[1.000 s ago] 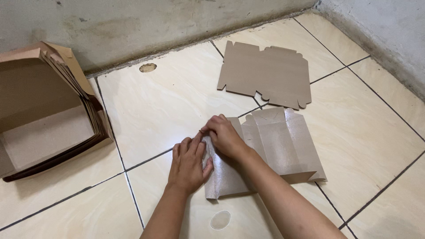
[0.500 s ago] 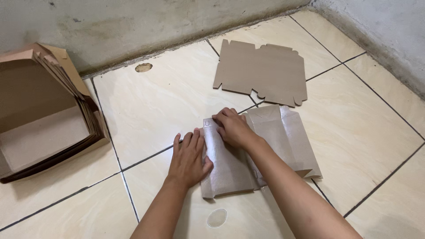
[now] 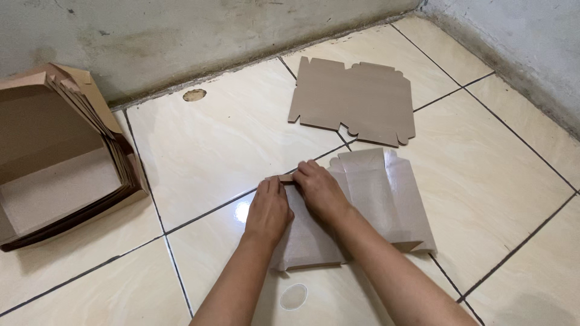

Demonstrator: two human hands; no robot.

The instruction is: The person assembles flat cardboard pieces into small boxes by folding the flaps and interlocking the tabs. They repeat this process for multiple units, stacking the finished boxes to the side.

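Note:
A flat brown cardboard box blank (image 3: 374, 199) with a glossy inner side lies on the tiled floor in front of me. My left hand (image 3: 269, 208) rests palm down on its left panel, fingers together. Beside it, my right hand (image 3: 319, 190) presses on the same panel, and the fingertips of both hands meet at a small flap on the blank's upper left edge. My forearms hide the middle of the blank. A second flat cardboard blank (image 3: 353, 99) lies farther away toward the wall.
A stack of folded, open brown cardboard boxes (image 3: 54, 157) stands at the left by the wall. Grey walls meet in the corner at top right. A round mark (image 3: 194, 95) sits on the floor near the wall, another round mark (image 3: 293, 296) near me.
Both hands slid together to the panel's upper left edge. The left panel, raised a second ago, now lies flatter under my palms. The view shifted slightly.

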